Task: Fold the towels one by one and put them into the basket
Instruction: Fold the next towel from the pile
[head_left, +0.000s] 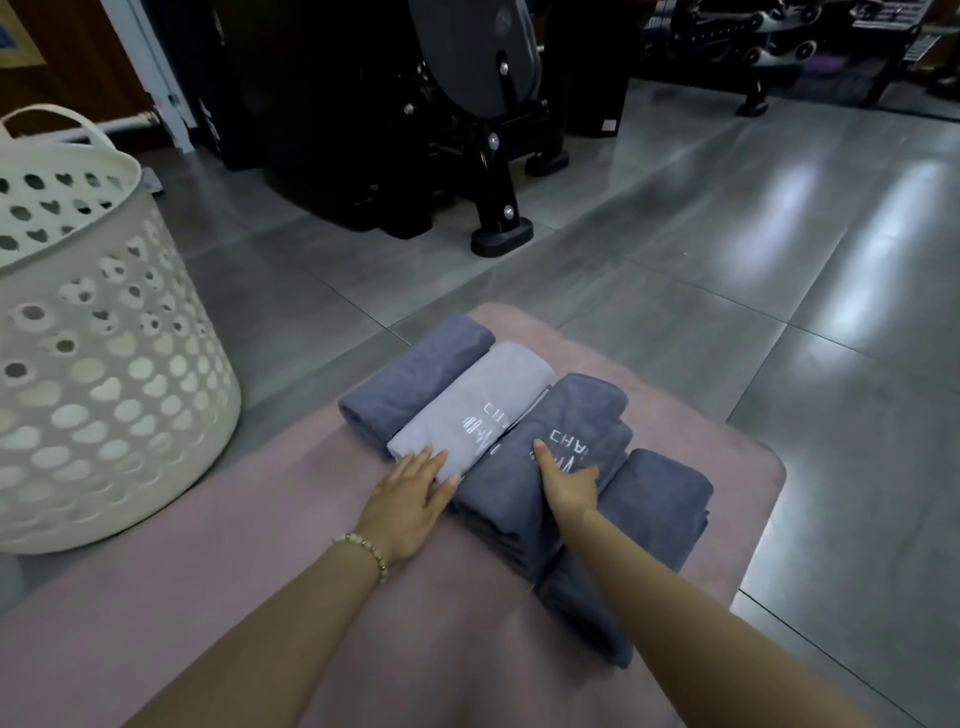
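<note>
Folding: judged done for the four towels in sight; each lies as a neat bundle, side by side on the mat (260, 545).
Basket (104, 332): stood on the floor, well to the left of the left fingers; no towel is seen in it, though its inside is mostly hidden.
Left to do: all four towels are judged to need moving into the basket.
Left hand (410, 493): laid flat on the near end of the light towel (478, 400), fingers (423, 460) straight and slightly spread; nothing is gripped.
Right hand (569, 483): rested on the dark towel (576, 410), forefinger stretched toward the white lettering (569, 435), thumb out to the side; nothing is seen to be held.
Other towels: a blue towel (415, 374) lies beyond the left fingers, against the light towel; a fourth towel (660, 499) lies just right of the right fingers.
</note>
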